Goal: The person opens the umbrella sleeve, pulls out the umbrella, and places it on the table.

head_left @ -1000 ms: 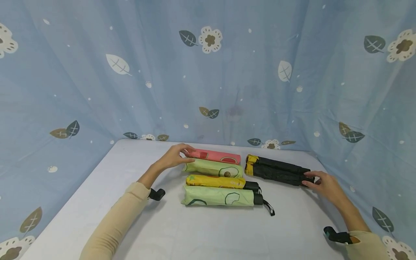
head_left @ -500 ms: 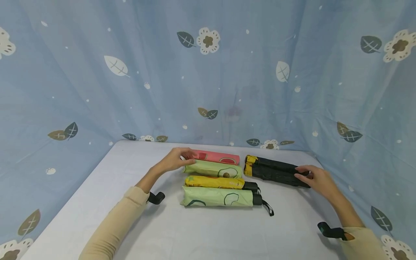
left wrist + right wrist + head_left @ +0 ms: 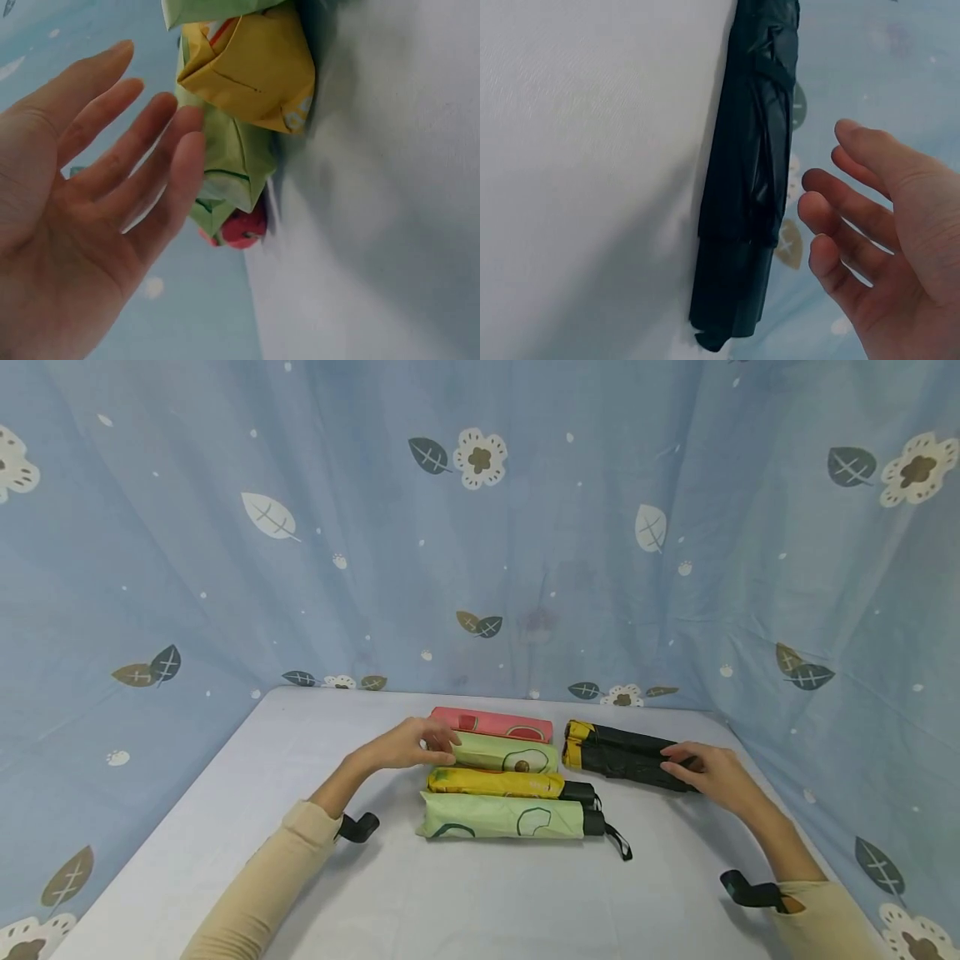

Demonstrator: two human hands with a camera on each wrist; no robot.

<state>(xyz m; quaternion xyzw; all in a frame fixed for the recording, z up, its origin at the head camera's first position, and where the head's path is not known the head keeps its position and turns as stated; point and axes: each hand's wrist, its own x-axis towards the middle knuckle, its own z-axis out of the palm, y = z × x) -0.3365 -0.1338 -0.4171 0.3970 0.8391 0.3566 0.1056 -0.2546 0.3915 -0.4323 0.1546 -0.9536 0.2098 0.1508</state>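
Observation:
Several folded umbrellas lie side by side on the white table. From back to front they are a pink watermelon umbrella (image 3: 491, 724), a green avocado umbrella (image 3: 502, 752), a yellow umbrella (image 3: 495, 782) and another green umbrella (image 3: 502, 816). My left hand (image 3: 416, 745) hovers at the left ends of the rear green and yellow ones, fingers loosely bent and holding nothing. Two black umbrellas with yellow ends (image 3: 630, 755) lie to the right. Over their right ends is my right hand (image 3: 708, 770), relaxed; in the right wrist view it is apart from the black umbrella (image 3: 750, 165).
A blue curtain (image 3: 480, 527) with leaf and flower prints hangs behind the table and along both sides. The white tabletop (image 3: 510, 902) extends in front of the umbrellas. A black strap (image 3: 620, 841) trails from the front green umbrella.
My left hand has come nearer, from the pink and rear green umbrellas toward the yellow one. My right hand has shifted left along the black umbrellas. The umbrellas stay in place.

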